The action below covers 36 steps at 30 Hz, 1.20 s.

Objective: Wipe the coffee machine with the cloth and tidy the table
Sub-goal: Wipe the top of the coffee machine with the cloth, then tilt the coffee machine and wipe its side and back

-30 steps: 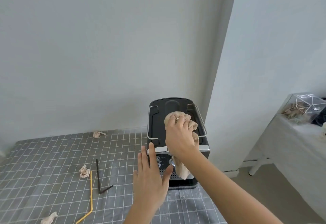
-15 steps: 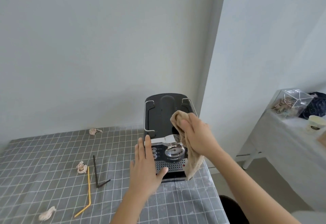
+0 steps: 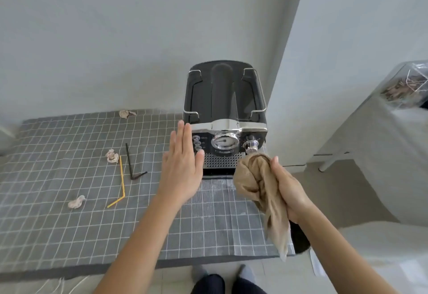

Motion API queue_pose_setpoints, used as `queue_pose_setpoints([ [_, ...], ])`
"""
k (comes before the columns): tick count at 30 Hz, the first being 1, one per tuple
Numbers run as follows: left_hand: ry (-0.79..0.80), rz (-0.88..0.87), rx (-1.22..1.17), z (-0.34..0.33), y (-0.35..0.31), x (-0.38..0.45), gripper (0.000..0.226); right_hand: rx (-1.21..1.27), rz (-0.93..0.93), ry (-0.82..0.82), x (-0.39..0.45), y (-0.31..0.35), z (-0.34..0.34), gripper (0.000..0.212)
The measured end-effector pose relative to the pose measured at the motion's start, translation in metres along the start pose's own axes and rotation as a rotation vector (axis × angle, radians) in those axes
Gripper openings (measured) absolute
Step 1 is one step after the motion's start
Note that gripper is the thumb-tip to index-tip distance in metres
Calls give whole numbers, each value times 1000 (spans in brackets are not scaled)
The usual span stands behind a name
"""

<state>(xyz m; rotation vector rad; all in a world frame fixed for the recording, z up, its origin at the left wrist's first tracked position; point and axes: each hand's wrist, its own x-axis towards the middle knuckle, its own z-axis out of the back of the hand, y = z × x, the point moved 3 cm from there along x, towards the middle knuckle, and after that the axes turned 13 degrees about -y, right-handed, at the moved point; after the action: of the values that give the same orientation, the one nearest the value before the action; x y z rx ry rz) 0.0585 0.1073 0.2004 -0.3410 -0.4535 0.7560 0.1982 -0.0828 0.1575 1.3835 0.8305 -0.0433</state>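
Cloth, tan and bunched, is gripped in the right hand at the table's near right edge, just in front of the coffee machine. Left hand, fingers straight and together, lies flat against the machine's left front. Straws and crumpled paper scraps lie farther left.

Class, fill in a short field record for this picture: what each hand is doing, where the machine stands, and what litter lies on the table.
Left hand: flat, fingers straight, against the coffee machine's left front
Right hand: grips the bunched cloth, off the machine
Machine: back right of the table
Litter: yellow straw, black straw, three paper scraps
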Motion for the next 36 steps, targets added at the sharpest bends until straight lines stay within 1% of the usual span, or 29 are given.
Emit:
queue_pose_setpoints([
  [3, -13, 15, 3, -5, -1, -1, 65, -191, 63, 88, 7, -36, -10, 42],
  [5, -30, 23, 25, -6, -2, -2, 65, -348, 181, 122, 17, -62, -17, 38],
  [6, -35, 28, 34, -7, -2, -1, 65, -457, 278, 129, 25, -78, -19, 38],
  [7, -37, 34, 41, -7, -3, -1, 65, -611, 380, 146, 32, -93, -21, 40],
  [10, -43, 49, 62, -8, -4, -2, 65, -1218, 666, 226, 51, -143, -19, 56],
  [11, -47, 53, 69, -9, -4, -2, 65, -1363, 744, 267, 52, -155, -18, 58],
  [13, -58, 55, 75, -10, -5, -3, 66, -1528, 819, 316, 54, -171, -17, 54],
  [15, -62, 58, 72, -10, -5, -3, 66, -1581, 821, 353, 57, -174, -19, 53],
  [17, -61, 57, 54, -9, -7, -4, 67, -1591, 817, 392, 57, -168, -21, 54],
  [19, -50, 57, 16, -5, -8, -4, 65, -1548, 819, 391, 50, -155, -17, 64],
  [21, -35, 60, -11, 2, -8, -1, 62, -1431, 824, 385, 41, -132, -11, 74],
  [22, -37, 74, -30, 6, -8, 2, 60, -1362, 843, 379, 35, -116, -8, 71],
  [24, -72, 155, -96, 19, -6, 13, 56, -1136, 985, 336, 19, -72, -2, 51],
  [26, -145, 226, -162, 33, -2, 32, 53, -879, 1179, 234, 6, -17, 0, 33],
  [28, -201, 238, -207, 45, -1, 56, 49, -696, 1332, 54, -5, 41, -1, 23],
  [30, -199, 246, -221, 55, -2, 83, 41, -562, 1410, -152, -5, 90, -6, 13],
  [32, -159, 300, -256, 56, -2, 108, 25, -509, 1391, -341, 8, 129, -14, 15],
  [33, -126, 327, -287, 55, -2, 119, 24, -517, 1336, -397, 19, 143, -20, 16],
  [35, -32, 396, -367, 46, 3, 139, 31, -614, 1142, -440, 48, 162, -33, 20],
  [36, 23, 440, -429, 42, 5, 146, 28, -695, 1033, -450, 61, 168, -39, 24],
])
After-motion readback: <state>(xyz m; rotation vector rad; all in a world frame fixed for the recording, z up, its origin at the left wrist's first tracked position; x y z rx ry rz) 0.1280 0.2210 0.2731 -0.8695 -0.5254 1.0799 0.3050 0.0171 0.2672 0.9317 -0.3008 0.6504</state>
